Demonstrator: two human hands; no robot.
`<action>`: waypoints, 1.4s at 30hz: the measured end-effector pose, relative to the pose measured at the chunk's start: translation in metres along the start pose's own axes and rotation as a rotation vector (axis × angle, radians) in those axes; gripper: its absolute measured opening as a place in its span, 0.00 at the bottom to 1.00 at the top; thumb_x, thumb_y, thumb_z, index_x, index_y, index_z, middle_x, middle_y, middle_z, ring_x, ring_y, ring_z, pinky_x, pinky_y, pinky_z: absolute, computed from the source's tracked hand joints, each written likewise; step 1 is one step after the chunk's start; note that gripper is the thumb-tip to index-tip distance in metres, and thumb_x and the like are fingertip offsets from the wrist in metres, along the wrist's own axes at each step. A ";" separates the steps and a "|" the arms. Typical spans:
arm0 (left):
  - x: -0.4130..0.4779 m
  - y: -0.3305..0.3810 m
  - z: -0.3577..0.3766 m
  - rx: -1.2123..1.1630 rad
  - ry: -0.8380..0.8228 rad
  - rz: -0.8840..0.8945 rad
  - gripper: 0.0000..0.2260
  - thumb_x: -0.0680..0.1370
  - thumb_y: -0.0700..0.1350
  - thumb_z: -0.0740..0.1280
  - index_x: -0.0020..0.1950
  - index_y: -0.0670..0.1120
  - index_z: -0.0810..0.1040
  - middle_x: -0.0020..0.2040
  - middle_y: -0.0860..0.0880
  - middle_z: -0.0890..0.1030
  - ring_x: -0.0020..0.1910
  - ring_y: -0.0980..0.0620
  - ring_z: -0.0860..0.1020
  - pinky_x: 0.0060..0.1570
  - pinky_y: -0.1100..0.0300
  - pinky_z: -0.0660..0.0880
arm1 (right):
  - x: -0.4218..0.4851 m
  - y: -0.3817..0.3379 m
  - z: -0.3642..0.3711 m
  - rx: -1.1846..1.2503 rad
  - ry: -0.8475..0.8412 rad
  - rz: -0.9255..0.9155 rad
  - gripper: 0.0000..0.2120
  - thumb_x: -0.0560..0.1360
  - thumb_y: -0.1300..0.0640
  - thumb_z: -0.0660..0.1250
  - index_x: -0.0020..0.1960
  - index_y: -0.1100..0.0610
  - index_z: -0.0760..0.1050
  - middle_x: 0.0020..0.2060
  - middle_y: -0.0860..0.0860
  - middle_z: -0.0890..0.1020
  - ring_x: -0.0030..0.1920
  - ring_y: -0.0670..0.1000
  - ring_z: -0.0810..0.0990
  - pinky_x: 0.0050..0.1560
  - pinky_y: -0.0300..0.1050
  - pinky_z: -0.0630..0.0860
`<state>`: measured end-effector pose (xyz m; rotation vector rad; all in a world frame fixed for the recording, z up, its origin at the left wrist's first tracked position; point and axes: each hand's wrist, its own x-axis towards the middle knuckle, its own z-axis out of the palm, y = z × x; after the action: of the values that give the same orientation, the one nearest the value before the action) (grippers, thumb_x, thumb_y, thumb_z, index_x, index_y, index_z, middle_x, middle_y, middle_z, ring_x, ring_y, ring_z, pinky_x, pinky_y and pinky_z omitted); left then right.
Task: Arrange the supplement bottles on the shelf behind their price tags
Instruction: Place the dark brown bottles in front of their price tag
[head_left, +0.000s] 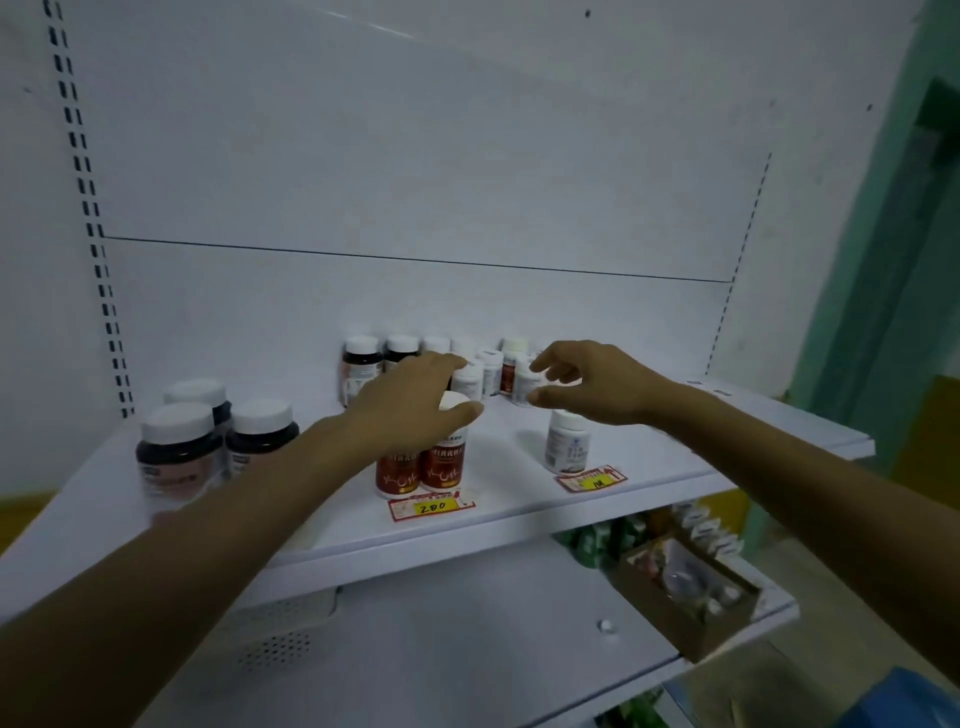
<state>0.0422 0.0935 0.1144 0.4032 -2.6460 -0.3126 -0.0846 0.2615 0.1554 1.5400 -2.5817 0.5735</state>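
Observation:
On the white shelf (509, 514), two red-labelled bottles (444, 467) stand behind a price tag marked 200 (431, 506). A white bottle (565, 441) stands behind a second price tag (592, 479) to the right. Several mixed bottles (493, 366) cluster at the back of the shelf. Three large dark bottles (179, 452) sit at the left. My left hand (410, 402) hovers over the red bottles with fingers spread, reaching toward the back cluster. My right hand (587, 382) is over the cluster, fingers curled around a small white bottle (524, 387); a firm grip cannot be confirmed.
A lower shelf (467, 649) holds a brown cardboard box (691, 592) of small items and green packages (597, 540) at the right. Slotted uprights (88, 208) frame the white back panel. A green wall lies to the right.

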 end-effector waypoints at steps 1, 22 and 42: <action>0.003 0.001 0.000 0.027 -0.017 0.001 0.27 0.76 0.59 0.61 0.72 0.50 0.63 0.70 0.50 0.69 0.67 0.49 0.69 0.60 0.51 0.71 | 0.007 0.002 -0.001 0.003 -0.008 -0.014 0.20 0.75 0.49 0.67 0.64 0.56 0.72 0.60 0.55 0.78 0.57 0.52 0.77 0.56 0.45 0.73; 0.136 -0.102 -0.023 0.703 -0.344 -0.156 0.24 0.77 0.62 0.56 0.69 0.52 0.64 0.64 0.48 0.74 0.60 0.46 0.74 0.57 0.50 0.72 | 0.269 -0.005 0.057 -0.380 -0.232 -0.271 0.30 0.75 0.46 0.66 0.73 0.54 0.61 0.69 0.55 0.70 0.66 0.56 0.70 0.61 0.49 0.68; 0.094 -0.067 -0.021 0.640 -0.078 -0.164 0.17 0.78 0.58 0.57 0.66 0.55 0.68 0.58 0.54 0.79 0.55 0.51 0.76 0.51 0.54 0.74 | 0.303 -0.002 0.123 -0.200 -0.111 -0.379 0.23 0.73 0.50 0.67 0.63 0.59 0.66 0.58 0.60 0.74 0.57 0.60 0.74 0.53 0.51 0.73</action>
<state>-0.0132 -0.0036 0.1510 0.8205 -2.7420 0.4987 -0.2166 -0.0356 0.1196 1.9623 -2.2414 0.1902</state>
